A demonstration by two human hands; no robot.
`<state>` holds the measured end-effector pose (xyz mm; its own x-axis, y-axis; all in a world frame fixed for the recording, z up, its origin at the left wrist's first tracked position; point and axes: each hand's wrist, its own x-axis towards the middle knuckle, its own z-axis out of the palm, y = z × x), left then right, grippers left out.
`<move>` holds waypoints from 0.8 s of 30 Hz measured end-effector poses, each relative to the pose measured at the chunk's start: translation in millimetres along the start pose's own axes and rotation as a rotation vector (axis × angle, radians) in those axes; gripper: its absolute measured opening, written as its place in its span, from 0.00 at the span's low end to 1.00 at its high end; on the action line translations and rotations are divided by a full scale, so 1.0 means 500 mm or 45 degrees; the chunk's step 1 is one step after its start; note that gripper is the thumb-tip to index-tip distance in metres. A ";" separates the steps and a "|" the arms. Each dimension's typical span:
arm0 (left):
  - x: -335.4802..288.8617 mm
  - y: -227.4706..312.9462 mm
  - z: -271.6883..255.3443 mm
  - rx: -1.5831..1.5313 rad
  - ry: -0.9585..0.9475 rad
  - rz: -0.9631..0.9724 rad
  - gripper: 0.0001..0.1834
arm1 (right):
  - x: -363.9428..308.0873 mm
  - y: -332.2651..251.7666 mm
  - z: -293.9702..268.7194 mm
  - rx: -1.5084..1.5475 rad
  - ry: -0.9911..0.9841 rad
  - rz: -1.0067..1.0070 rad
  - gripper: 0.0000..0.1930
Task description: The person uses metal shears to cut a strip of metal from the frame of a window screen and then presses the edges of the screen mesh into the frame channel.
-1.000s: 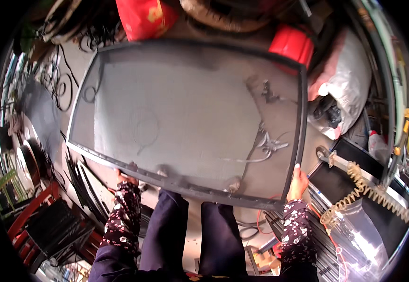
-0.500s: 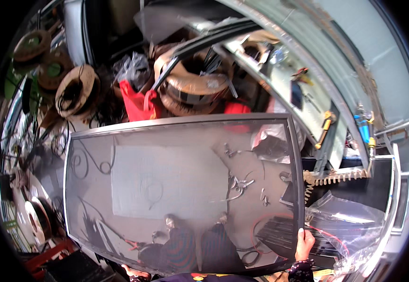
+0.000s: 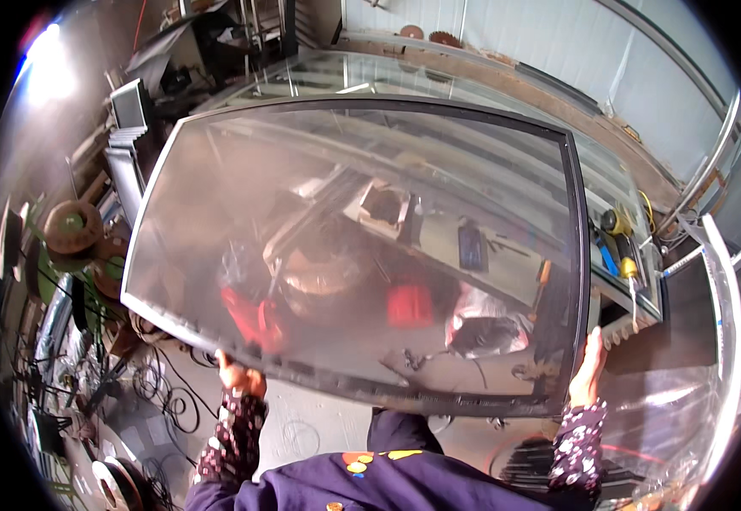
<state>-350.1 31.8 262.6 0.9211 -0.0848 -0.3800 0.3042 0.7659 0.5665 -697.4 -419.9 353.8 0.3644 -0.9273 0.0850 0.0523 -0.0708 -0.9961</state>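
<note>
A large window screen (image 3: 588,255), grey see-through mesh in a dark frame, is held up in front of me. My left hand (image 3: 241,376) grips the frame's lower edge near its left end, thumb up and fingers partly hidden. On the opposite side, my right hand (image 3: 588,368) is closed on the right edge close to the lower right corner. Through the mesh show a red bag (image 3: 255,319), a wrapped coil (image 3: 319,281), a red object (image 3: 410,305) and a white plastic sack (image 3: 485,319).
Behind the screen stands a glass-topped workbench (image 3: 328,68). Yellow and blue power tools (image 3: 622,243) lie at its right. Spools (image 3: 72,226) and tangled cables (image 3: 166,387) crowd the left. Clear plastic sheeting (image 3: 669,417) covers things at the lower right; saw blades (image 3: 445,39) rest at the back.
The screen has risen and tilted up, its far edge now over the bench. Both hands have moved up with it, and the view has lifted to show more of the workshop.
</note>
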 end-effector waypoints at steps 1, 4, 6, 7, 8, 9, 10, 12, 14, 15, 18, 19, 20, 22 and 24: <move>0.035 -0.009 0.084 0.010 -0.012 -0.083 0.25 | 0.050 -0.011 0.015 0.057 0.075 0.156 0.32; 0.174 -0.043 0.215 -0.101 0.008 -0.040 0.25 | 0.220 0.028 0.016 0.160 -0.038 0.445 0.33; 0.249 -0.053 0.268 0.046 0.006 -0.178 0.24 | 0.269 0.005 0.077 0.067 0.121 0.331 0.30; 0.275 -0.059 0.303 0.132 0.071 -0.235 0.23 | 0.300 0.018 0.074 0.102 0.129 0.296 0.28; 0.285 -0.055 0.342 0.074 -0.089 -0.274 0.21 | 0.318 0.010 0.066 0.168 0.037 0.524 0.23; 0.283 -0.055 0.374 0.130 -0.099 -0.211 0.19 | 0.331 0.004 0.066 -0.052 0.003 0.448 0.22; 0.251 -0.051 0.446 0.188 -0.116 -0.147 0.17 | 0.346 0.000 0.076 -0.268 -0.031 0.373 0.20; 0.325 -0.038 0.480 0.371 -0.250 -0.097 0.12 | 0.392 -0.029 0.087 -0.185 -0.117 0.435 0.17; 0.385 -0.031 0.531 0.558 -0.319 -0.203 0.08 | 0.476 -0.026 0.120 -0.273 -0.392 0.378 0.19; 0.423 -0.016 0.537 0.603 -0.390 -0.224 0.07 | 0.499 -0.060 0.175 -0.268 -0.462 0.132 0.22; 0.531 -0.018 0.583 0.511 -0.202 -0.308 0.06 | 0.573 -0.055 0.189 -0.531 -0.417 -0.067 0.27; 0.582 -0.025 0.572 0.595 -0.343 -0.269 0.08 | 0.562 -0.077 0.193 -0.472 -0.352 -0.114 0.26; 0.685 -0.024 0.534 0.701 -0.462 -0.223 0.09 | 0.553 -0.115 0.194 -0.410 -0.296 -0.177 0.24; 0.670 -0.054 0.602 0.624 -0.227 -0.303 0.09 | 0.532 -0.117 0.151 -0.525 -0.172 -0.206 0.20; 0.676 -0.073 0.634 0.728 -0.147 -0.351 0.08 | 0.511 -0.056 0.065 -0.573 0.023 -0.301 0.18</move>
<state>27.4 -227.0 345.2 0.8012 -0.3226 -0.5041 0.5855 0.2483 0.7717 -575.7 -642.7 404.4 0.3743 -0.8729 0.3128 -0.2760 -0.4269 -0.8611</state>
